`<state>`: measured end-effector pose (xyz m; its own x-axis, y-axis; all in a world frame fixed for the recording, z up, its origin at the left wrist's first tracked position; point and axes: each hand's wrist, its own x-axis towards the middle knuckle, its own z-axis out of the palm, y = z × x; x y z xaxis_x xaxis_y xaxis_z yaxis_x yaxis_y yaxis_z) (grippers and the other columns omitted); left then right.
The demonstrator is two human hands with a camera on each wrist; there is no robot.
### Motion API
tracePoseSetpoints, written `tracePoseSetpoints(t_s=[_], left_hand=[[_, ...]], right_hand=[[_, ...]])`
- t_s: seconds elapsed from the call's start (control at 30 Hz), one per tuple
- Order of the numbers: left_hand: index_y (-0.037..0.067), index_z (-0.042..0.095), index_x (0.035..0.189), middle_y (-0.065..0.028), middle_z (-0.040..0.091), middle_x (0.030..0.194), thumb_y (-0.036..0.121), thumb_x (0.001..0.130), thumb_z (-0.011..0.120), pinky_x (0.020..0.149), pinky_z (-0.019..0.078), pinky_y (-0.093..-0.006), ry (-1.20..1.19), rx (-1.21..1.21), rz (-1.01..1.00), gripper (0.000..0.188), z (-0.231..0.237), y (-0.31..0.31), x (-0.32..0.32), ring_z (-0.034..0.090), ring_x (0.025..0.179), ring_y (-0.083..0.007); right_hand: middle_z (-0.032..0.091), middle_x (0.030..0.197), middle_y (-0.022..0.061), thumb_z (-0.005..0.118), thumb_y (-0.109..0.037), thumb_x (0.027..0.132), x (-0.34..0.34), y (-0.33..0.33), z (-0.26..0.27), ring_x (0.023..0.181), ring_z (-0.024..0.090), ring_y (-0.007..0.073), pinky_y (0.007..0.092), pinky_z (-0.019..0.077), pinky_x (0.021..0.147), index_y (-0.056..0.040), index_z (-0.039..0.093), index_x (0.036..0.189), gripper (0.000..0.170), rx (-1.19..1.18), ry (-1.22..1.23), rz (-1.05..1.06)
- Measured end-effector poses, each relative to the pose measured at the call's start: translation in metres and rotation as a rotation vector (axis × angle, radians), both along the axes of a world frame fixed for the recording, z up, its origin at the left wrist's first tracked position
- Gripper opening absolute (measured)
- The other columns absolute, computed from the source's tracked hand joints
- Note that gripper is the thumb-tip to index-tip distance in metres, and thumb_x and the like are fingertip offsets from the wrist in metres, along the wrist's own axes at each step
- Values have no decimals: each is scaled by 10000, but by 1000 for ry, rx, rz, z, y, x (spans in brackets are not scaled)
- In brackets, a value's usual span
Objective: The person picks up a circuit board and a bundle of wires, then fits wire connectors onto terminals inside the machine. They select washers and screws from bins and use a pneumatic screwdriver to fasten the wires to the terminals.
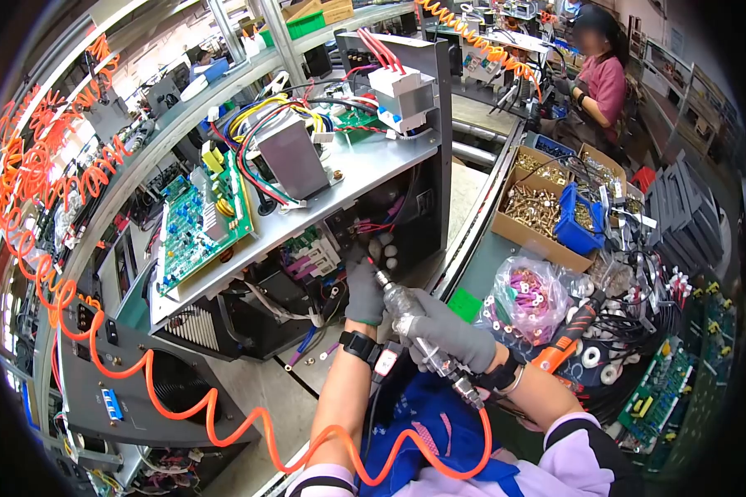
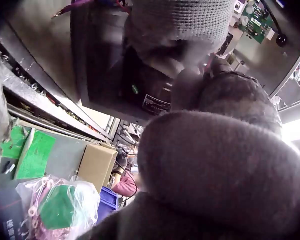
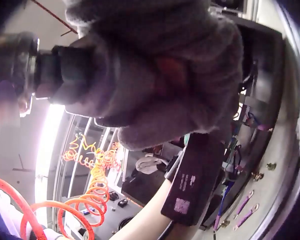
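Note:
My gloved right hand (image 1: 460,333) grips an air screwdriver (image 1: 402,300), its nose pointing up and left into an open metal equipment cabinet (image 1: 446,157). An orange coiled air hose (image 1: 261,424) joins the tool's rear end. Close beside the nose, my gloved left hand (image 1: 365,294) reaches into the cabinet's lower bay. In the left wrist view, the thumb (image 2: 215,165) fills the foreground and the tool's body (image 2: 240,97) shows behind it; I cannot tell what those fingertips hold. Wiring and a white connector block (image 1: 315,258) lie left of the left hand.
Above the bay, a metal shelf (image 1: 365,170) carries a green circuit board (image 1: 203,224) and a transformer (image 1: 290,157). At right stand a cardboard box of screws (image 1: 535,207), a blue bin (image 1: 578,219), a bag of terminals (image 1: 526,298) and an orange-black tool (image 1: 568,340). Another person (image 1: 609,91) is behind.

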<state>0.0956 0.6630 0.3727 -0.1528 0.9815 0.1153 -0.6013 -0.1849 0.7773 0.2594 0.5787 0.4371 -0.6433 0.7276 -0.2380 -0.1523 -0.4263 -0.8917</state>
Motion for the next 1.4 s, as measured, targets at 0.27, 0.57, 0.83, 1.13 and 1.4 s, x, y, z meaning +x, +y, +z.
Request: tracePoseSetpoints(t_s=[0.27,0.57,0.83,1.13,1.4], left_hand=[[53,464,1370,-93,651,1136,192,975,607,702,523,-234,35,1,-79,442,16,-3,4,599,857,-113],[22,494,1361,-115,656,1121,122,962,557,767,541,-274,148,-114,-92,416,10,-23,-28,627,902,-148],[-12,612,973,-46,637,858,56,878,590,683,495,-274,1064,-192,233,119,-19,-137,-82,590,765,-123],[129,693,1057,-185,625,994,151,843,638,770,492,-477,1697,-349,388,222,-36,-136,-58,610,924,-386],[147,724,955,-185,641,921,172,843,629,732,487,-478,1709,-339,356,150,-53,-154,-87,616,890,-385]], right_hand=[[583,799,97,665,-214,811,9,9,5,504,593,166,296,495,429,-50,358,1374,661,71,-15,16],[579,786,76,707,-277,818,14,23,-6,492,584,145,286,483,422,-54,370,1364,679,147,-108,60],[576,733,70,703,-218,799,6,-1,19,468,570,171,298,465,414,-41,371,1365,679,13,-111,29],[565,745,81,718,-215,798,-6,-16,15,459,578,176,303,465,400,-41,356,1381,708,10,-106,45],[555,751,65,734,-230,810,-19,-31,13,491,584,149,299,469,407,-51,395,1313,633,18,-144,57]])
